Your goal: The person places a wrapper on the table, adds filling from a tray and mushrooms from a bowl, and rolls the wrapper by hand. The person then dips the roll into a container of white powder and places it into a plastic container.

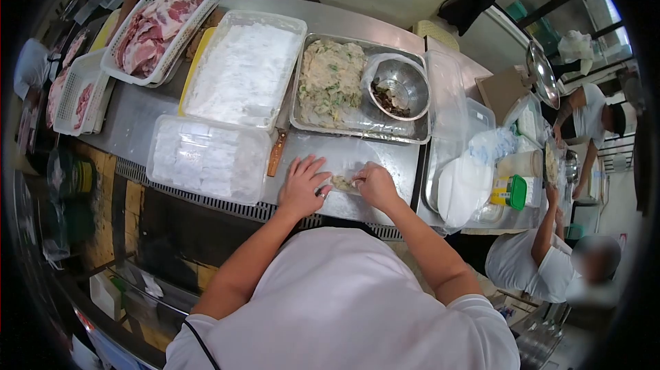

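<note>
Left hand [300, 188] is lying spread; right hand [377, 186] is pinching a small, pale, green-flecked food piece [341, 182] on the silvery metal table [395, 157], mid-frame. Probably soft and light, it is needing a gentle edge grip.

White short-sleeved top [337, 301], thin black cord (left side)

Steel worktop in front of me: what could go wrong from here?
The left hand lies close to the wooden handle; a sideways move might knock it. The metal bowl shares the tray with the green-flecked mixture, so a bump could spill its dark contents there. The raw meat sits beside the tub of white contents; drips might reach it.
</note>
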Available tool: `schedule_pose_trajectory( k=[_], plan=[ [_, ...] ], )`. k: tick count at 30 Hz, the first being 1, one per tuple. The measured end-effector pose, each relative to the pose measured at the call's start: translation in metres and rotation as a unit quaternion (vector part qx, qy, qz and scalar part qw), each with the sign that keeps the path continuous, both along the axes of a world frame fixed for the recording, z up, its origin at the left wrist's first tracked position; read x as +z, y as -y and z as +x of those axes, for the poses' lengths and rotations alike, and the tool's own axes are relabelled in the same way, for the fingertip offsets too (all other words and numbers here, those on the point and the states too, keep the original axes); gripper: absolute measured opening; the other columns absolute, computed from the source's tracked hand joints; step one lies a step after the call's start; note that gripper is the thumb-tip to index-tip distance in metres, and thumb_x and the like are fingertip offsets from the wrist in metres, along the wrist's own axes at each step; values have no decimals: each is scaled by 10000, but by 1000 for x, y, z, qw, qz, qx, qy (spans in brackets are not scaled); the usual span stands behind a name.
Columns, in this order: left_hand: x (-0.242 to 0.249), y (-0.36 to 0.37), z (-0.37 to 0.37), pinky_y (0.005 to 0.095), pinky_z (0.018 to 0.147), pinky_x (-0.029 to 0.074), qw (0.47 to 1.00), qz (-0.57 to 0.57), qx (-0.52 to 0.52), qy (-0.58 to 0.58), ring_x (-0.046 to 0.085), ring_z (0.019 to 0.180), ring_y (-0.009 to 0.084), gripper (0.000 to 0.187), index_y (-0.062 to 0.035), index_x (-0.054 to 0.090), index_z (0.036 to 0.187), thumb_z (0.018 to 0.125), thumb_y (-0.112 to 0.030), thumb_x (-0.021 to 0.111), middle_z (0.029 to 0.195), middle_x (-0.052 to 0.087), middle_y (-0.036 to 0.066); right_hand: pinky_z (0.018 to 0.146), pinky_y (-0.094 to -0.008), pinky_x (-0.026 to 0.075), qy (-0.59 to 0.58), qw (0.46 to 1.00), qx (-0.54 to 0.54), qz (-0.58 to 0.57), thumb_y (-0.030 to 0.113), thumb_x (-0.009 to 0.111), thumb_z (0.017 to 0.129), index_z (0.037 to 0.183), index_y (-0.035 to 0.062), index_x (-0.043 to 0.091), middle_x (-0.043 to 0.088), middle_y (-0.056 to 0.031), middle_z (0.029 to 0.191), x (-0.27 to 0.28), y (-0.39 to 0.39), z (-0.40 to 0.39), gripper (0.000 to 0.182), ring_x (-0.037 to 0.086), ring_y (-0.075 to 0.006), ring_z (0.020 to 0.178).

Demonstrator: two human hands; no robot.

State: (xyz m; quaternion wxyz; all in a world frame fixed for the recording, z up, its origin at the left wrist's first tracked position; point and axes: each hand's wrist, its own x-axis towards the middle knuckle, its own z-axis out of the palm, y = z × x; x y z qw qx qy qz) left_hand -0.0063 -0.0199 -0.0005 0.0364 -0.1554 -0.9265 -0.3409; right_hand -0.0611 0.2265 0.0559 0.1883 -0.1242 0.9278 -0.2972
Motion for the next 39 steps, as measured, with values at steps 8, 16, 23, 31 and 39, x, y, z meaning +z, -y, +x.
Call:
schedule_pose_trajectory(
  k=[8, 16, 23, 31, 39],
  plan=[
    [-2, -1, -1, 611, 1291, 292, 999, 20, 4, -38, 500, 1504, 371, 316, -142, 804, 1197, 905, -262, 829, 1532, 643, 109, 970, -494, 576, -3, 999, 10, 46, 34, 691, 886, 1092, 4, 830, 708, -225, 1040, 6, -17, 17, 250, 705, -424, 1047],
    [1, 0, 0, 608, 1295, 289, 999, 16, 2, -39, 495, 1509, 373, 314, -140, 800, 1198, 908, -260, 824, 1536, 640, 107, 911, -496, 594, -59, 997, -21, 38, 68, 729, 912, 1044, 10, 833, 722, -225, 1019, -4, -8, 26, 178, 726, -428, 964],
    [-3, 0, -1, 608, 1299, 282, 999, 12, 1, -40, 486, 1515, 369, 324, -143, 800, 1202, 901, -261, 829, 1541, 635, 103, 907, -499, 595, -89, 995, -33, 20, 56, 718, 901, 1007, 37, 841, 741, -219, 997, -8, -9, 26, 164, 727, -421, 944],
    [-2, 1, -1, 603, 1320, 251, 1000, 9, -6, -14, 453, 1539, 360, 320, -146, 805, 1229, 941, -285, 780, 1558, 622, 102, 931, -471, 605, -42, 997, -55, -25, -42, 625, 855, 1073, 14, 834, 769, -233, 1047, 1, -14, 27, 307, 745, -429, 966],
    [-1, 2, -3, 602, 1308, 267, 1000, 12, -5, -16, 461, 1528, 376, 346, -105, 767, 1263, 942, -234, 763, 1551, 616, 130, 874, -400, 617, -2, 989, -117, -90, -13, 656, 909, 1125, -32, 808, 788, -228, 1038, 25, -12, 21, 265, 776, -362, 942]
  ],
)
